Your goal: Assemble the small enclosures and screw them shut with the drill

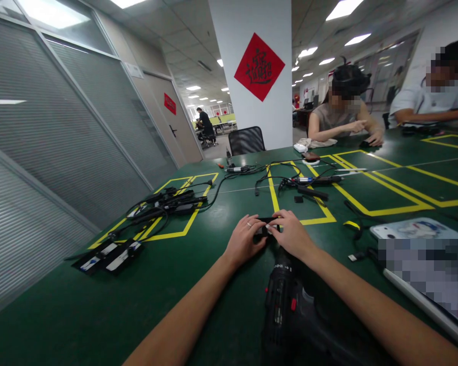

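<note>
Both hands meet over a small black object (269, 220) near the middle of the table; its kind is mostly hidden by the fingers. My left hand (245, 235), with a ring on one finger, closes on its left side. From the right, my right hand (291, 233) pinches it, with thumb and fingertips close to a small pale spot. Between my forearms lies a black power drill (278, 300) with red buttons, its chuck pointing toward my hands.
Black cables and adapters (175, 202) and two dark flat pieces (109, 258) lie left. Ahead are a pen-like tool (320, 180) and a corded tool (238, 169). At right are a USB plug (356, 256) and a pale case (416, 227). Two people sit across the green table (229, 201).
</note>
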A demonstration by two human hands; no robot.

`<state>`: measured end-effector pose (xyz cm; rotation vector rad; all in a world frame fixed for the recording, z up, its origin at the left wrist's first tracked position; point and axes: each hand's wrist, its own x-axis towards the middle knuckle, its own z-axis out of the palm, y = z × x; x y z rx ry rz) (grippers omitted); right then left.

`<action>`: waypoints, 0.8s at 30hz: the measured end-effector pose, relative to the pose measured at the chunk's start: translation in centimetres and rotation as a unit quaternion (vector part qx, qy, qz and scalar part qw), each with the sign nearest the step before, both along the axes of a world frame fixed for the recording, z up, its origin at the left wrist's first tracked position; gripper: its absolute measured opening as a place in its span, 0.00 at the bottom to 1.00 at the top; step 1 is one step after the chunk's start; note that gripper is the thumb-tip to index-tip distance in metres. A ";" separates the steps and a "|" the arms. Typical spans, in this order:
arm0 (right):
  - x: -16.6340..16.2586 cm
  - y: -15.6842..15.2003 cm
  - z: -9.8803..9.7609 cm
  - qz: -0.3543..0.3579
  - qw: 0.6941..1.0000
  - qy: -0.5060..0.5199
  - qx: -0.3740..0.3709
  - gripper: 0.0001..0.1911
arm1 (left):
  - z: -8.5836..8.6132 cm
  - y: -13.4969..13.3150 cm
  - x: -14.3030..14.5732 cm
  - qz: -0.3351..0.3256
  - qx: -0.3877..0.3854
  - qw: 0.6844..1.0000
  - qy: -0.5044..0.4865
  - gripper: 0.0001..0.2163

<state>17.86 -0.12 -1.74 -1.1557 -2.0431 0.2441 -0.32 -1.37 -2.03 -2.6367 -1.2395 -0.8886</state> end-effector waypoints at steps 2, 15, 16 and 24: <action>-0.1 0.1 -0.1 -0.006 1.000 -0.005 0.007 0.08 | -0.1 0.1 0.0 0.001 0.005 1.000 0.011 0.16; 0.0 0.0 -0.2 -0.008 0.999 -0.037 0.006 0.09 | -0.1 -0.2 -0.1 -0.015 0.012 1.000 -0.001 0.16; 0.0 0.0 -0.2 -0.009 0.999 -0.039 0.005 0.09 | 0.0 -0.3 -0.1 -0.020 0.009 1.000 -0.007 0.16; 0.0 -0.3 0.1 -0.008 0.999 -0.051 0.002 0.10 | -0.2 -0.1 0.0 -0.017 -0.038 0.999 -0.034 0.15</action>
